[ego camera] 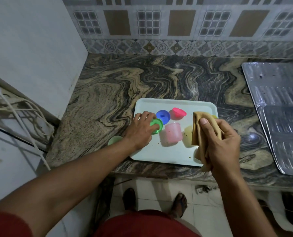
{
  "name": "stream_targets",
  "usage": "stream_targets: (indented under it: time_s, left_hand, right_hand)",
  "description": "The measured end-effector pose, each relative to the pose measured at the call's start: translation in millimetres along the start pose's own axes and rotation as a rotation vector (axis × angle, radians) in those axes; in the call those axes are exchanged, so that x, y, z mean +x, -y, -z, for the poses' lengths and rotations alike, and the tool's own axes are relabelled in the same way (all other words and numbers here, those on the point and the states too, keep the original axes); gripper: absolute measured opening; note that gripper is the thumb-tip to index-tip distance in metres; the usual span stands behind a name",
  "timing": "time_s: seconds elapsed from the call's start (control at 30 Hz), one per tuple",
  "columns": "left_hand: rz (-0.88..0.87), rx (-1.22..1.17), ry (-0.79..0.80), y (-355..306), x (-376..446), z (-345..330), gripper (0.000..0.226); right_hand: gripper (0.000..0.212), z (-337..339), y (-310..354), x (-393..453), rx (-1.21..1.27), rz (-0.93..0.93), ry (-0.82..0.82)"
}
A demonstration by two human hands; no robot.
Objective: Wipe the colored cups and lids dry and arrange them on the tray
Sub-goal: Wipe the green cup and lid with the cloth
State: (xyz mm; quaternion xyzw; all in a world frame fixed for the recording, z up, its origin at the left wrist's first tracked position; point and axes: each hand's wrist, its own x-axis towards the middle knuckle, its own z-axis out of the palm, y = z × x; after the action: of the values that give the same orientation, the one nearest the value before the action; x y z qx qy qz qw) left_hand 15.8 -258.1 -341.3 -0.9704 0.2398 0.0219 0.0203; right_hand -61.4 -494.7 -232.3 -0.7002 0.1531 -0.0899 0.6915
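A white tray [161,155] lies on the marble counter. On it are a blue lid [162,116], a pink lid [179,112], an upside-down pink cup [172,134] and a pale yellow cup [188,135] partly behind the cloth. My left hand [141,130] rests on a green lid [157,126] at the tray's left side, fingers closed on it. A pale green cup [114,140] peeks out behind my left wrist, off the tray's left edge. My right hand [222,142] grips a tan cloth [199,129] above the tray's right end.
A ribbed metal drainboard [279,108] covers the counter at right. A white wall [36,48] bounds the left, with cables and a wire rack [14,106] beside it. The tiled backsplash [176,31] stands behind. The counter's front edge runs just below the tray.
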Motion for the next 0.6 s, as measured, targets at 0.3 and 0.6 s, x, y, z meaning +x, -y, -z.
stream_targets:
  time_s: [0.3,0.6]
  left_hand:
    - [0.091,-0.047,-0.179,-17,-6,-9,0.018]
    - [0.174,-0.002,-0.157,-8,-10,-10,0.028]
  right_hand:
    - [0.014,3,-6,-1,-0.030,0.008,0.026]
    - [0.017,-11,-18,-4,-0.066,-0.057,0.100]
